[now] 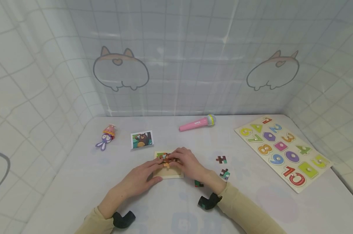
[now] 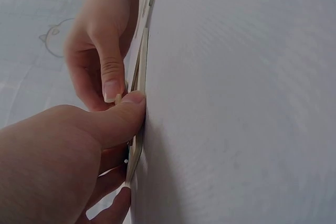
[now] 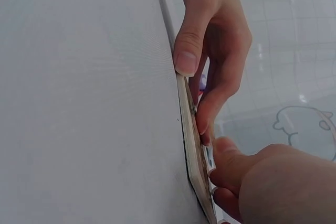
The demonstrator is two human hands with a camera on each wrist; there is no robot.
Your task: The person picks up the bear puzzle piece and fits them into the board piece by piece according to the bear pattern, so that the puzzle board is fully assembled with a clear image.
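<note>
Fingers of the left hand (image 1: 142, 177) bend over the left side of the wooden tray (image 1: 171, 173), thumb braced by its near-left corner; those of the right hand (image 1: 189, 164) and its thumb close in a pinch on a puzzle piece (image 1: 166, 165) inside the tray, most of that piece covered.

Left to right, relative to tray. Purple rabbit toy (image 1: 105, 139): well left and farther back, details fuzzy. Left sleeve (image 1: 95, 224): nearer and left, cut off at bottom of head view; forearm slants inward, palm down. Picture card (image 1: 142, 140) with bear print: just behind, to the left. Tray lies flat on the worktop (image 1: 85, 182), near part bare, far part largely under fingers; both wrist views catch it almost edge-on, contents hard to read. Right hand comes in over its right side, back arched, palm down. Pink microphone (image 1: 197, 123): behind, to the right. Red-green piece (image 1: 198, 184): near-right, partly hidden by right forearm. Two loose pieces (image 1: 224, 174): farther right, prints unclear. Right sleeve (image 1: 246, 209): nearer and right, also cut off. Number board (image 1: 308, 181): well right, angled.
</note>
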